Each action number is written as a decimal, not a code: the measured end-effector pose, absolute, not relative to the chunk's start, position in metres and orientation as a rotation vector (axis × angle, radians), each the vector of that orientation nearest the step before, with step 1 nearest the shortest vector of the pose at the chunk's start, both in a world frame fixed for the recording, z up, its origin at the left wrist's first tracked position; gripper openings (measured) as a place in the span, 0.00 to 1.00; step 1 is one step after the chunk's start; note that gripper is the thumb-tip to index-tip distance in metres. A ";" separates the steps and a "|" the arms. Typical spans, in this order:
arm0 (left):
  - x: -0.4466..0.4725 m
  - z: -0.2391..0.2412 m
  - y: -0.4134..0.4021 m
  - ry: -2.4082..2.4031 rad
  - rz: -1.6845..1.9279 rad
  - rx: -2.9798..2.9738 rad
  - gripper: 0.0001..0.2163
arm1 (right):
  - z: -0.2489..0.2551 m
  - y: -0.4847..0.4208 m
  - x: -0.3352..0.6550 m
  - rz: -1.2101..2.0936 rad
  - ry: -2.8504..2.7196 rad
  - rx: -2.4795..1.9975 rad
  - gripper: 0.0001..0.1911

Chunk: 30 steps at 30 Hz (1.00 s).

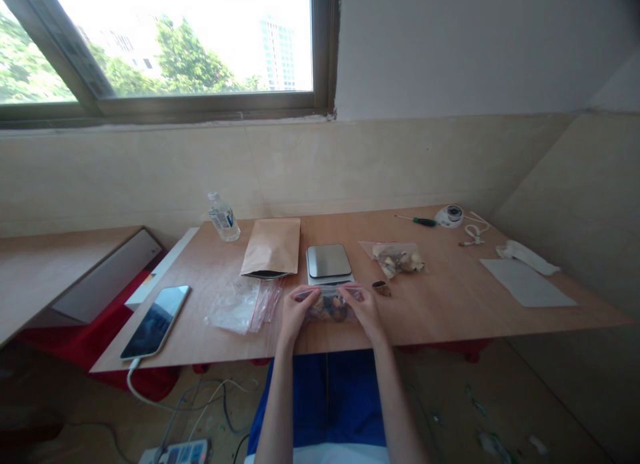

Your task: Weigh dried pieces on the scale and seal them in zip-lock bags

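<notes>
Both hands pinch the top edge of a transparent zip bag (pixel 327 311) with dark and pale chunks inside, at the table's front edge. My left hand (pixel 299 312) grips its left top corner, thumb and fingers closed. At the right top corner, my right hand (pixel 366 309) is closed in the same way. Just behind the bag lies a small scale (pixel 330 261) with a shiny square plate. A small dark brown piece (pixel 381 289) rests to the right of my right hand. Beyond it is another filled zip bag (pixel 400 259). Flat plastic bags (pixel 243 307) lie left of my left hand.
A brown paper pouch (pixel 273 247) and a water bottle (pixel 224 217) are at the back left. A phone (pixel 156 323) with a cable lies front left. To the right are a screwdriver (pixel 424 221), a dome camera (pixel 450 215), white paper (pixel 527 283) and a crumpled white cloth-like item (pixel 527 256).
</notes>
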<state>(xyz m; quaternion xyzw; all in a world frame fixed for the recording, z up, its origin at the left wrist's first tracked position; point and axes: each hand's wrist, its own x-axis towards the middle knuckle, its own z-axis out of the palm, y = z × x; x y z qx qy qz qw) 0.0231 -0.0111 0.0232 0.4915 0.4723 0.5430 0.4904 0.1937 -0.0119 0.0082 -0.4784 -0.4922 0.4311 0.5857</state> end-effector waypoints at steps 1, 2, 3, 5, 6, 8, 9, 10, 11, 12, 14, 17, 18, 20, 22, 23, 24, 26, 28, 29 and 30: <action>0.023 0.024 -0.011 1.160 1.315 1.199 0.11 | 0.009 -0.012 0.193 1.004 -1.148 -1.117 0.14; 0.022 0.024 -0.012 1.171 1.314 1.204 0.11 | 0.009 -0.012 0.193 1.004 -1.149 -1.120 0.14; 0.022 0.025 -0.012 1.179 1.315 1.207 0.11 | 0.009 -0.012 0.193 1.003 -1.149 -1.123 0.14; 0.022 0.025 -0.013 1.187 1.327 1.208 0.11 | 0.008 -0.012 0.193 0.997 -1.145 -1.127 0.14; 0.022 0.025 -0.013 1.188 1.334 1.204 0.11 | 0.007 -0.012 0.192 0.994 -1.142 -1.129 0.13; 0.022 0.025 -0.013 1.185 1.338 1.191 0.11 | 0.006 -0.011 0.192 0.996 -1.126 -1.130 0.12; 0.022 0.025 -0.012 1.182 1.338 1.189 0.11 | 0.006 -0.011 0.192 1.000 -1.116 -1.128 0.12; 0.022 0.025 -0.012 1.176 1.337 1.190 0.11 | 0.006 -0.011 0.192 1.004 -1.107 -1.124 0.12; 0.022 0.025 -0.012 1.169 1.335 1.193 0.11 | 0.006 -0.011 0.191 1.011 -1.098 -1.118 0.12; 0.022 0.025 -0.012 1.160 1.332 1.196 0.12 | 0.006 -0.011 0.191 1.021 -1.093 -1.112 0.12; 0.022 0.025 -0.011 1.146 1.325 1.196 0.12 | 0.006 -0.011 0.191 1.057 -1.090 -1.098 0.12; 0.023 0.025 -0.012 1.136 1.303 1.195 0.13 | 0.005 -0.011 0.190 1.122 -1.096 -1.081 0.14; 0.023 0.025 -0.012 1.133 1.299 1.199 0.13 | 0.005 -0.010 0.190 1.132 -1.097 -1.082 0.15; 0.024 0.025 -0.012 1.128 1.294 1.204 0.13 | 0.003 -0.010 0.189 1.133 -1.099 -1.091 0.15; 0.025 0.024 -0.013 1.130 1.293 1.200 0.12 | 0.002 -0.009 0.188 1.125 -1.103 -1.092 0.14; 0.026 0.024 -0.013 1.133 1.292 1.199 0.12 | 0.002 -0.009 0.187 1.121 -1.108 -1.087 0.14; 0.026 0.024 -0.013 1.139 1.292 1.200 0.12 | 0.003 -0.009 0.187 1.116 -1.113 -1.082 0.13; 0.026 0.025 -0.013 1.149 1.296 1.211 0.12 | 0.004 -0.010 0.186 1.105 -1.115 -1.081 0.12; 0.026 0.026 -0.014 1.155 1.298 1.230 0.12 | 0.006 -0.010 0.185 1.090 -1.097 -1.094 0.12; 0.026 0.026 -0.014 1.156 1.301 1.243 0.12 | 0.006 -0.011 0.184 1.088 -1.087 -1.100 0.12; 0.025 0.026 -0.014 1.157 1.306 1.257 0.12 | 0.007 -0.011 0.184 1.088 -1.079 -1.104 0.12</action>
